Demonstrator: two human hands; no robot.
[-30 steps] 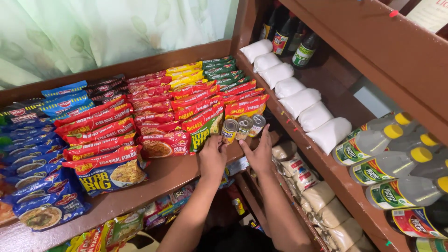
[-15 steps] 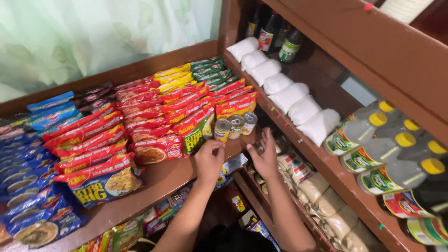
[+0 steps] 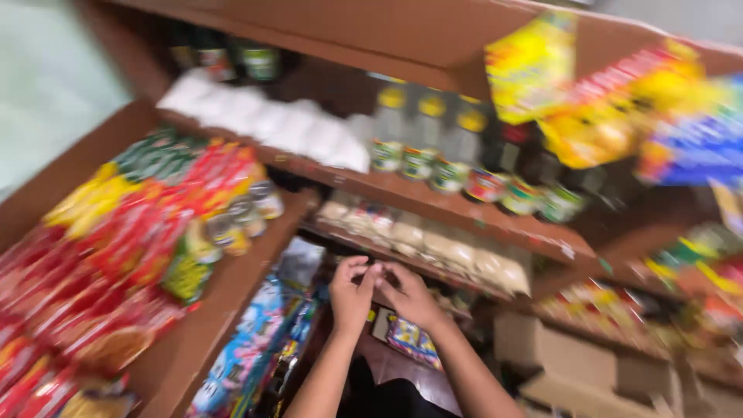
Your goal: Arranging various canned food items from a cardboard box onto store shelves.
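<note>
Fingertips of the left hand (image 3: 352,294) and right hand (image 3: 410,296) meet at centre frame, both grips curled; blur hides whether they pinch anything. Nearest, at seven o'clock just below the left hand, lie blue-and-white plastic snack packets (image 3: 255,333), long axis running toward one o'clock.

Packets (image 3: 116,255) lie in rows on the wooden shelf (image 3: 224,310) at the left, small cans (image 3: 248,213) at its right end. Behind and right, bottles (image 3: 422,151) stand on a higher shelf. Both hands (image 3: 379,290) meet below, in front of the lower shelves
</note>
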